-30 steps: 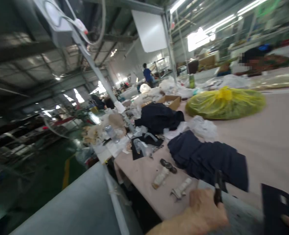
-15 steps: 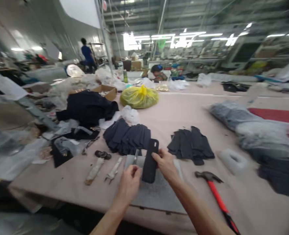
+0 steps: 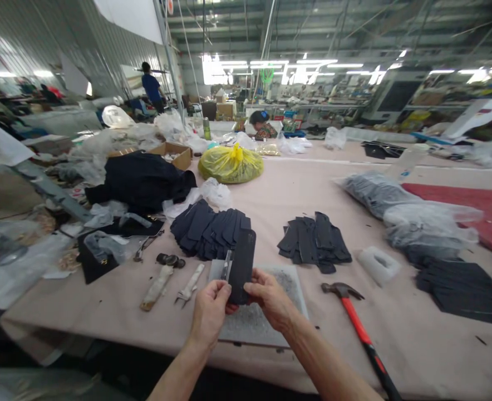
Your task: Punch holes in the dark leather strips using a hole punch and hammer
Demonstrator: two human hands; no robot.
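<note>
A flat black strip [image 3: 243, 262] with rounded corners is held upright, tilted slightly, over a pale board [image 3: 288, 284]. My left hand [image 3: 211, 306] pinches its lower left edge with thumb and fingers. At the lower right edge, my right hand [image 3: 270, 296] grips the same strip, thumb on the front. Just left of the strip shows a narrow shiny metal piece [image 3: 227, 264], partly hidden; what it is I cannot tell. Beyond the hands lie a fanned pile of dark strips [image 3: 208, 229] and, to the right, a second pile [image 3: 313, 239].
A claw hammer [image 3: 357, 320] with a red handle lies right of the board. Two wrapped tools [image 3: 158, 287] lie on the left. Farther off are a yellow bag [image 3: 231, 165], dark cloth [image 3: 141, 181], a white block [image 3: 379, 266] and bagged pieces [image 3: 429, 223]. Other people are in the background.
The strip has been turned, so its slotted end no longer shows at the top. My left hand has come onto it, and my right hand has moved down to its lower edge.
</note>
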